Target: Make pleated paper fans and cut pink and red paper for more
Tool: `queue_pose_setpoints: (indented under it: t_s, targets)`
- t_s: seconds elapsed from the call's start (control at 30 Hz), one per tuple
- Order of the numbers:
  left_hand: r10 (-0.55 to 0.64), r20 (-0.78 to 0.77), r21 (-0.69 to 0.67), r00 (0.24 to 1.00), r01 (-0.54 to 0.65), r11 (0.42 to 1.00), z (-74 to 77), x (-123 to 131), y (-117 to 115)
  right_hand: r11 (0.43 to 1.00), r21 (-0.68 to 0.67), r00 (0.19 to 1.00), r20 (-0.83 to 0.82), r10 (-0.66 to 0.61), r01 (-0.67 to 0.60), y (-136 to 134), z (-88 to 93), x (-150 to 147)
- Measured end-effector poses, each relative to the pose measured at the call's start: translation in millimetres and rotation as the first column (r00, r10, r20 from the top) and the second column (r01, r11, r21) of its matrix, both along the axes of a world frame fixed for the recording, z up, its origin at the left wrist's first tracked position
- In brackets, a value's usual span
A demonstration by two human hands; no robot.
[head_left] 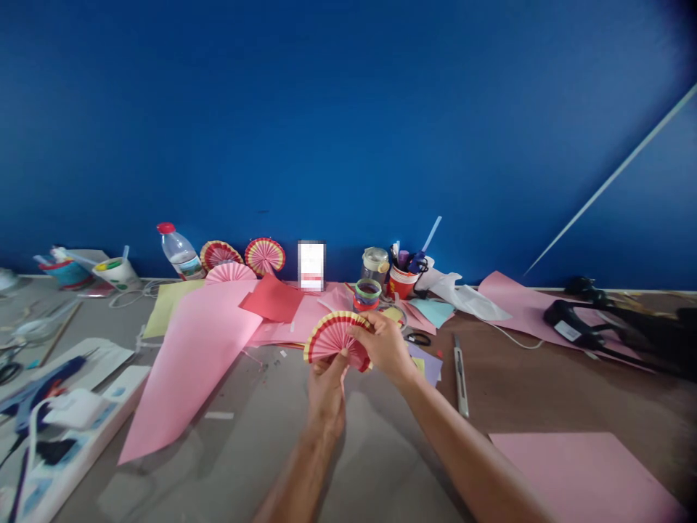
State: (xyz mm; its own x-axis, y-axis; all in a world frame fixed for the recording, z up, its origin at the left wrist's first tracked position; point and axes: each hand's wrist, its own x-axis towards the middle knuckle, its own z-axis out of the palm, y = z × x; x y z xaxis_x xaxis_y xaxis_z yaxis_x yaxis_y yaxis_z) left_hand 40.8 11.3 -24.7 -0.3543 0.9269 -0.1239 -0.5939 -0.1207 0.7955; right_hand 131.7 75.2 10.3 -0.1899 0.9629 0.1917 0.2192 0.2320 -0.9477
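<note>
A pleated paper fan (333,335), pink with a red and yellow edge, is held up above the table between both hands. My left hand (327,385) grips it from below, thumb on the front near the fold centre. My right hand (384,345) pinches its right side, with the thumb across the pleats and the fingers behind the edge. The fan is spread wide, roughly a half circle or more; its lower right part is partly covered by the hand. Behind it, two finished-looking round paper rosettes, one pink (265,256) and one darker red (221,256), lean against the blue wall.
Pink paper (190,363) and a red sheet (272,298) lie to the left. A utility knife (460,378) is at the right, near a pink sheet (582,472). A power strip (92,443) and glue gun (41,392) sit far left. Bottle (179,250) and pen cup (401,282) stand behind.
</note>
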Motion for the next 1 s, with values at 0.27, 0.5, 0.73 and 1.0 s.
queue_pose_setpoints:
  t_s: [0.27,0.5,0.73,1.0]
  targets:
    - [0.000,0.003,-0.016,1.000,0.000,1.000,0.9,-2,2,0.997,0.020,0.996,0.054,0.071,-0.072,8,-2.5,5]
    - [0.043,0.012,-0.018,0.999,-0.043,0.999,-0.1,-11,3,0.919,-0.097,0.916,-0.169,0.364,-0.383,9,4.7,18]
    - [0.045,-0.039,-0.043,0.998,-0.047,0.998,-1.3,-14,3,0.938,-0.167,0.951,-0.106,0.289,-0.304,12,-3.2,14]
    - [0.154,0.103,-0.016,0.983,-0.153,0.988,2.7,-16,4,0.945,-0.134,0.953,-0.096,0.288,-0.299,4,-11.0,-2]
